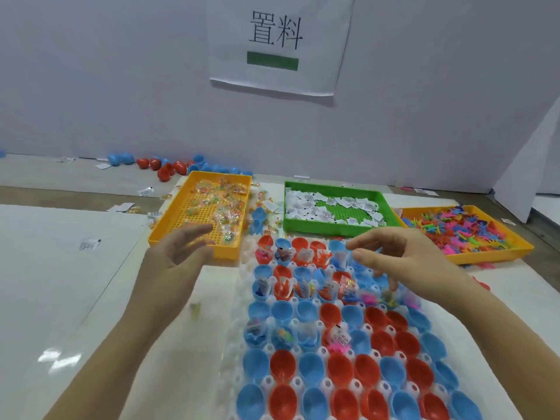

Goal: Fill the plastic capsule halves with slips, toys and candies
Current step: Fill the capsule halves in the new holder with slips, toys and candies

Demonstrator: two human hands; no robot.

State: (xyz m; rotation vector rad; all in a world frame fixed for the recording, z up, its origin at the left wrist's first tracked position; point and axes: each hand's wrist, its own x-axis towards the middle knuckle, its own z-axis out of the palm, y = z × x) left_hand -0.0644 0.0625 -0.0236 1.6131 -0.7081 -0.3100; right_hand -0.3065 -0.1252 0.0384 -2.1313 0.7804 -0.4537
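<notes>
Both the left hand (181, 247) and right hand (403, 259) hover with fingers spread, holding nothing, above the capsule halves (312, 368) on the surface (60, 283).

You work under bright, even light that throws only faint, soft shadows. A white glare patch shines on the glossy white sheet (60, 298) at lower left. The fingers of your left hand (178, 250) and right hand (403, 256) are blurred. Wide-angle distortion stretches the lower corners.
</notes>
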